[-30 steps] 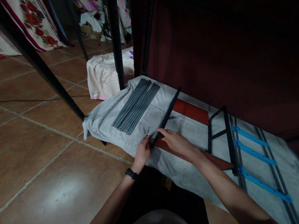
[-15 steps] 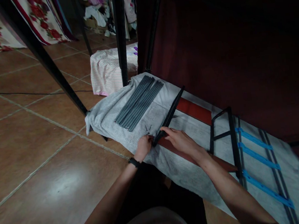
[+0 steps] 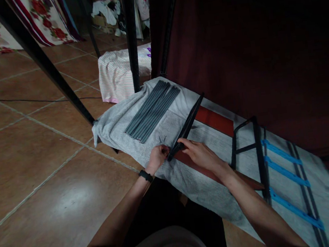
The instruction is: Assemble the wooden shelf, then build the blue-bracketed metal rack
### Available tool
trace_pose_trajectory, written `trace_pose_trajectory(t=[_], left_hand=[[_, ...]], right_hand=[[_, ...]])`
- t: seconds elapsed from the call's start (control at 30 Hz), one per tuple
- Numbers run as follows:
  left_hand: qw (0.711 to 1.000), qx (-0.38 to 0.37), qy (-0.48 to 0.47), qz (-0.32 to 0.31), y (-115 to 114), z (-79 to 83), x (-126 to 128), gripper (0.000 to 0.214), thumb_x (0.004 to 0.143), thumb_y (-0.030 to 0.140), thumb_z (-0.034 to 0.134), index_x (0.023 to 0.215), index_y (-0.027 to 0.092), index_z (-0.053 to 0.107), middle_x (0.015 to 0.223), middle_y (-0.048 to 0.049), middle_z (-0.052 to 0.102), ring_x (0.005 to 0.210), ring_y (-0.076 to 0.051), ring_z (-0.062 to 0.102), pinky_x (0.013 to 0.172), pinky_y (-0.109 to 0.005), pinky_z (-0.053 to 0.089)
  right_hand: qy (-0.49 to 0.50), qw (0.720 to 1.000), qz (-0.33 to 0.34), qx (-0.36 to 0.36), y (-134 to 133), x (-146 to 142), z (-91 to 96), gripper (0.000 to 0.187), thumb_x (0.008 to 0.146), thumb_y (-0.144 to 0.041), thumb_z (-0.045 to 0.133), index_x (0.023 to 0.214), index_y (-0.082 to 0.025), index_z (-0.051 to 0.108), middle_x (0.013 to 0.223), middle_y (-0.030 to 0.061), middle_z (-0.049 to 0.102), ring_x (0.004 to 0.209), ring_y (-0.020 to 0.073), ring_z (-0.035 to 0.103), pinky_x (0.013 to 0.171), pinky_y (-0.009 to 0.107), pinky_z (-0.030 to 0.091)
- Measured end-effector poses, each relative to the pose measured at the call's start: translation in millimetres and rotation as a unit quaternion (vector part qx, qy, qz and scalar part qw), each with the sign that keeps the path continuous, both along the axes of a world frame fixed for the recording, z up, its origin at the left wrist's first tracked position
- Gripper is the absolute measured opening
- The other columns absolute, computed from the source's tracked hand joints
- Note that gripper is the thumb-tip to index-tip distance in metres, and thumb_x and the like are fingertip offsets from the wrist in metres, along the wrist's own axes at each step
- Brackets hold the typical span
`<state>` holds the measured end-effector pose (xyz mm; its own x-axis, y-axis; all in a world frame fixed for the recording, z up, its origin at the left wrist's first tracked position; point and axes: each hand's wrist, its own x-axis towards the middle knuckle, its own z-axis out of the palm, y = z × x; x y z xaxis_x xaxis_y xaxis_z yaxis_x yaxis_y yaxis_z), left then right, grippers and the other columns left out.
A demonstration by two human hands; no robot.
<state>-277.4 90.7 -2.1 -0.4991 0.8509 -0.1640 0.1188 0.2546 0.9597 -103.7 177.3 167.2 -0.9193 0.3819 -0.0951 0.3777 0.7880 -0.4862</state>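
My right hand is closed around the near part of a black metal frame, which slants over red-brown boards. Beside the frame's near end, my left hand has its fingers curled in a pinch; whatever is between them is too small or hidden to name. A couple of small dark screws lie on the grey cloth just beyond that hand. Farther back rests a bundle of grey tubes.
A second black frame stands at the boards' right end. Right of it, blue strips lie across dark stripes on the cloth. Black posts rise at the left and back. A dark red panel borders the far side.
The left hand has shifted slightly, its pinched fingers turning beside the frame's near end. My right hand keeps its hold on the frame. The view has moved a little.
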Motion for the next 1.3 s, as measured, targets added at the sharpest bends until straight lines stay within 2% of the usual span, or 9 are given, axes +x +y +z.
trace_pose_trajectory(t=[0.2, 0.37, 0.57, 0.73, 0.87, 0.93, 1.07, 1.17, 1.3], left_hand=[[0.991, 0.070, -0.113, -0.005, -2, 2.3, 5, 0.017, 0.061, 0.013, 0.059, 0.077, 0.015, 0.065, 0.071, -0.0026, 0.066, 0.065, -0.014, 0.059, 0.061, -0.025, 0.048], [0.983, 0.084, -0.163, 0.026, -5, 2.3, 7, 0.017, 0.069, 0.025, 0.067, 0.082, 0.014, 0.065, 0.069, -0.0016, 0.065, 0.060, -0.012, 0.058, 0.060, -0.025, 0.047], [0.996, 0.036, -0.062, 0.057, 3, -5.3, 13, 0.010, 0.074, 0.024, 0.062, 0.076, 0.015, 0.064, 0.060, 0.0006, 0.060, 0.053, -0.011, 0.052, 0.052, -0.022, 0.041], [0.994, 0.076, -0.079, 0.030, 6, -5.9, 13, 0.013, 0.068, 0.016, 0.063, 0.080, 0.015, 0.066, 0.076, -0.0036, 0.070, 0.070, -0.015, 0.064, 0.065, -0.026, 0.051], [0.990, 0.094, -0.101, 0.024, -1, -3.2, 11, 0.027, 0.073, 0.022, 0.066, 0.099, 0.014, 0.068, 0.090, -0.0069, 0.073, 0.082, -0.018, 0.067, 0.072, -0.028, 0.053], [0.995, 0.073, -0.047, 0.045, -5, -1.2, 10, 0.026, 0.080, 0.028, 0.063, 0.102, 0.014, 0.068, 0.087, -0.0066, 0.072, 0.080, -0.018, 0.066, 0.070, -0.028, 0.051], [0.995, -0.015, 0.096, 0.026, -8, 4.4, 12, 0.021, 0.087, 0.033, 0.058, 0.080, 0.016, 0.068, 0.061, -0.0025, 0.061, 0.063, -0.017, 0.058, 0.061, -0.027, 0.042], [0.993, -0.026, 0.116, 0.014, -4, 8.1, 14, 0.018, 0.084, 0.024, 0.057, 0.071, 0.016, 0.066, 0.060, -0.0022, 0.060, 0.062, -0.017, 0.057, 0.061, -0.027, 0.040], [0.995, 0.004, 0.102, -0.011, -1, 8.6, 15, 0.019, 0.076, 0.010, 0.051, 0.079, 0.015, 0.070, 0.074, -0.0041, 0.070, 0.071, -0.017, 0.061, 0.067, -0.027, 0.045]], right_hand=[[-0.012, 1.000, -0.007, 0.001, -2, 2, 4.8, 0.047, 0.097, -0.020, 0.047, 0.143, -0.027, 0.047, 0.117, 0.0067, 0.072, 0.105, 0.0210, 0.069, 0.086, 0.031, 0.052], [-0.007, 1.000, -0.013, 0.004, 0, 3, 3.9, 0.045, 0.097, -0.022, 0.048, 0.142, -0.027, 0.047, 0.118, 0.0061, 0.071, 0.106, 0.0211, 0.069, 0.087, 0.030, 0.051], [0.005, 1.000, -0.010, 0.002, 1, 3, 1.5, 0.044, 0.097, -0.025, 0.050, 0.141, -0.026, 0.048, 0.117, 0.0072, 0.072, 0.108, 0.0218, 0.068, 0.088, 0.030, 0.050], [0.004, 1.000, -0.011, 0.012, 0, 3, 1.6, 0.044, 0.096, -0.024, 0.051, 0.141, -0.027, 0.048, 0.118, 0.0064, 0.072, 0.107, 0.0215, 0.068, 0.086, 0.029, 0.050], [0.007, 1.000, -0.020, 0.007, 0, 3, 3.0, 0.044, 0.096, -0.023, 0.051, 0.140, -0.029, 0.049, 0.117, 0.0047, 0.072, 0.107, 0.0208, 0.068, 0.087, 0.029, 0.050], [0.006, 1.000, -0.022, 0.000, 0, 3, 3.9, 0.044, 0.097, -0.025, 0.051, 0.140, -0.029, 0.049, 0.116, 0.0045, 0.072, 0.106, 0.0211, 0.069, 0.086, 0.029, 0.050], [0.004, 1.000, -0.020, -0.001, 0, 2, 4.0, 0.045, 0.096, -0.025, 0.053, 0.140, -0.028, 0.049, 0.114, 0.0051, 0.073, 0.105, 0.0212, 0.069, 0.086, 0.030, 0.050], [0.004, 1.000, -0.020, 0.001, 0, 2, 2.1, 0.045, 0.095, -0.024, 0.053, 0.140, -0.029, 0.049, 0.115, 0.0046, 0.072, 0.106, 0.0204, 0.068, 0.088, 0.030, 0.049], [0.006, 1.000, -0.015, 0.010, 0, 2, -0.3, 0.044, 0.097, -0.024, 0.051, 0.140, -0.029, 0.048, 0.116, 0.0051, 0.072, 0.107, 0.0206, 0.068, 0.087, 0.029, 0.049]])
